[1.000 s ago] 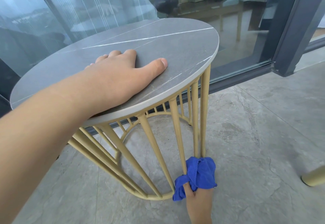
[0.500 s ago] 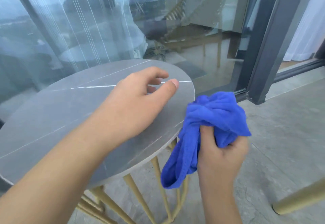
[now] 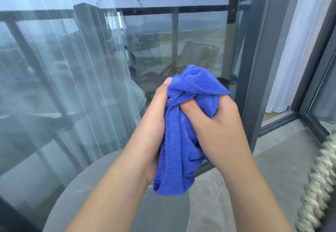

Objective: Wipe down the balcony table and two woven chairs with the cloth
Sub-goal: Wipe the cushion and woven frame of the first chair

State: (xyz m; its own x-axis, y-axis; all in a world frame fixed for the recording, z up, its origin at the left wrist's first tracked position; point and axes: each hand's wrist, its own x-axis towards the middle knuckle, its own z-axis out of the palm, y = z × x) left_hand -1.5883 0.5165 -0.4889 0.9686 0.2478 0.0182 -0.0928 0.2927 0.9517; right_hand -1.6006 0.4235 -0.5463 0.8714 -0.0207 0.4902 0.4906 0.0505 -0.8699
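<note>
- The blue cloth (image 3: 183, 128) is bunched into a thick wad and held up in mid-air between both hands, above the near edge of the round grey tabletop (image 3: 116, 191) and touching no furniture.
- The left hand (image 3: 154, 122) wraps the cloth's left side, its thumb tip showing at the top of the wad; its fingers lie behind the fabric and cannot be seen.
- The right hand (image 3: 218, 122) grips the right side with fingers curled round the folds and the thumb pressed into the middle of the bundle. Neither hand is free.
- Judged from this, the cloth is being gathered or refolded between wiping passes; no wiping contact is happening at this moment.
- The tabletop below shows no visible dirt or streaks, but the view is blurred, so whether it is fully wiped cannot be told.
- At the right edge, a pale woven rope chair edge (image 3: 320, 182) is in view, blurred; nothing shows it has been wiped. A second chair is not in view directly, only a faint reflection in the glass door (image 3: 72, 68).
- As a judgement, the chairs are probably the remaining work, with the table at best partly or wholly done.
- The grey tiled floor (image 3: 272, 159) lies between the tabletop and the chair.
</note>
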